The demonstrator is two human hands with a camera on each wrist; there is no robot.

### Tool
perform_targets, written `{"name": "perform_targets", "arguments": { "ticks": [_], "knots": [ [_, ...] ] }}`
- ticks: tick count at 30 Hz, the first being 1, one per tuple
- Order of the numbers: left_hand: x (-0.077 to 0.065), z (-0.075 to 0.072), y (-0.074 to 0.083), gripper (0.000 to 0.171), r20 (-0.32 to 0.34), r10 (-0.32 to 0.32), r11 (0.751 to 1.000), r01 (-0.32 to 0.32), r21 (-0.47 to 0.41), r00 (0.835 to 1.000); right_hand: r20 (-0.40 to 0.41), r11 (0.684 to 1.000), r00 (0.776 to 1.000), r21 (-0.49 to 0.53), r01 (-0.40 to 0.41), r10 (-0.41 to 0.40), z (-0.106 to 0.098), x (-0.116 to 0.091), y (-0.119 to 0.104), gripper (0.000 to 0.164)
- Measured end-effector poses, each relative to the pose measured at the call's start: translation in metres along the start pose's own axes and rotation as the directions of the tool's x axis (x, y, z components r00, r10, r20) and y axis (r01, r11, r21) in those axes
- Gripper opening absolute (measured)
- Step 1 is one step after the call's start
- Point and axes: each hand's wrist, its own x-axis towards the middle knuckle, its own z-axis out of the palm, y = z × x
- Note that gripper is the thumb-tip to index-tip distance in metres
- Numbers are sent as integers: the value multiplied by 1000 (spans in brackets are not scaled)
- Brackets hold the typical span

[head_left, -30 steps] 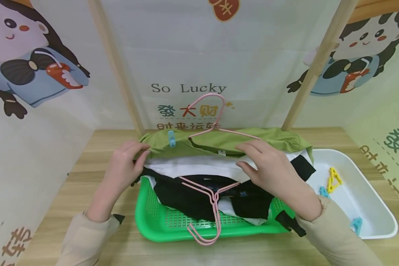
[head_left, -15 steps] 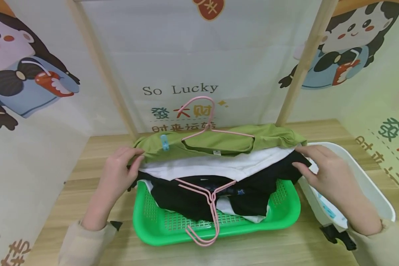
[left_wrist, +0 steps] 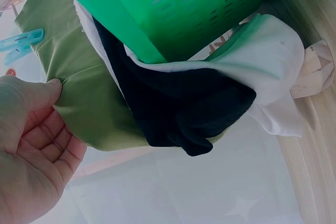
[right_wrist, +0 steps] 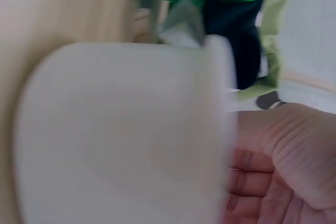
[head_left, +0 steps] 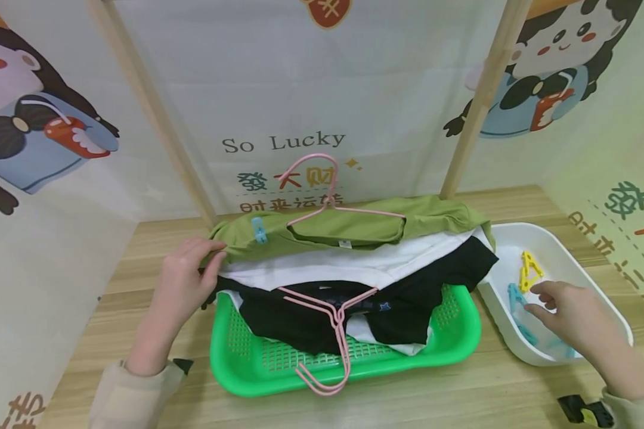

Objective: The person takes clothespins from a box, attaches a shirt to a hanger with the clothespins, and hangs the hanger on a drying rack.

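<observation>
The step calls, I'd judge, for holding the cloth flat at centre left while lifting a single clip by its grip ends, so the others don't tangle. The green garment (head_left: pixel 434 217) lies across mid-frame, a pink hanger (head_left: pixel 330 205) at its neckline and a blue clip (head_left: pixel 259 230) on its left shoulder. The left hand (head_left: pixel 185 280) pinches its left edge between thumb and fingers. At right, the right hand (head_left: pixel 574 310) hovers over the white tray (head_left: pixel 501 316), thumb and fingers slightly parted, apparently holding nothing, near the yellow clip (head_left: pixel 525 280).
</observation>
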Motion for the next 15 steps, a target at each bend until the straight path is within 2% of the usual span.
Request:
{"name": "perform_targets", "arguments": {
  "ticks": [6,12,15],
  "knots": [
    [0,0,0,16,1,-4,1000,4,2,1000,123,999,992,11,-38,36,13,-1,10,17],
    [0,0,0,17,-3,-3,1000,3,0,1000,282,995,954,-16,-100,100,19,-2,14,14],
    [0,0,0,17,-3,1,1000,-1,1,1000,312,992,942,-24,-122,123,22,-3,14,13]
  ]
}}
